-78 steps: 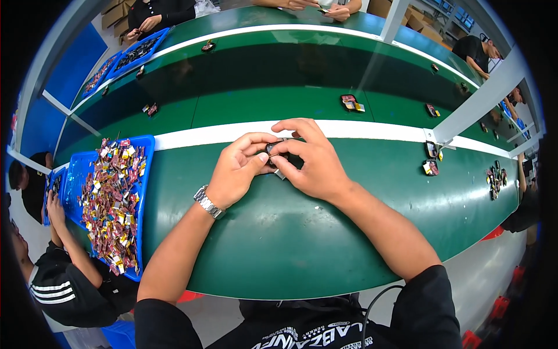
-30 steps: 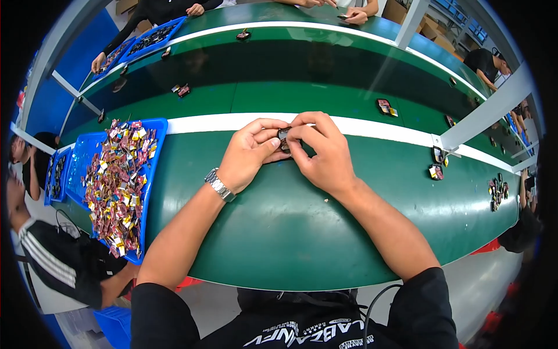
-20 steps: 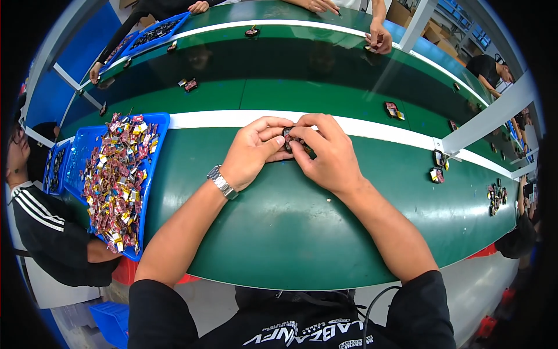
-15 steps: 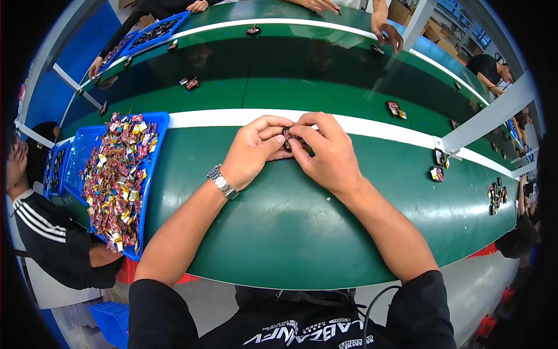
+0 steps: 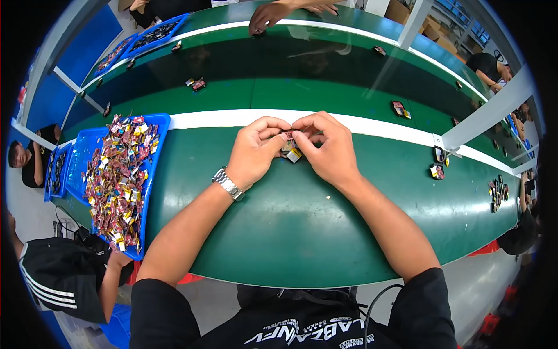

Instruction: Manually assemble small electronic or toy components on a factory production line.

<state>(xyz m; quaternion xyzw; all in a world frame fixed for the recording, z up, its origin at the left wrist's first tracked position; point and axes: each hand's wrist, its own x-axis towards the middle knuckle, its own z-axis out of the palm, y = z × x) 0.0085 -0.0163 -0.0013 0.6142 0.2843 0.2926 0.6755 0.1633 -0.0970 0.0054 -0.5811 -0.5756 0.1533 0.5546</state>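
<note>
Over the green table, near the white rail, both my hands are closed on one small electronic assembly (image 5: 292, 153). It has a dark casing, a reddish circuit board and a yellow-and-white piece pointing toward me. My left hand (image 5: 256, 148) grips its left side, thumb on top. From the right, my right hand (image 5: 329, 150) presses its thumb against the upper edge, the fingers curled behind. Much of the casing is hidden by my fingers. Left of my left forearm, a blue tray (image 5: 153, 189) holds a heap of reddish circuit boards (image 5: 119, 180) with yellow and white pieces.
Beyond the white rail (image 5: 203, 118), a green belt (image 5: 302, 96) carries scattered assemblies (image 5: 400, 109). More assemblies (image 5: 437, 171) lie at right, beside a grey post (image 5: 488, 110). A co-worker's hand (image 5: 267, 17) reaches in at the far side. Another person (image 5: 64, 279) is at left.
My right fingers have shifted, and the yellow-and-white piece now shows below my thumbs. Assemblies on the belt have drifted slightly right. A far co-worker's hand has moved left, over another assembly.
</note>
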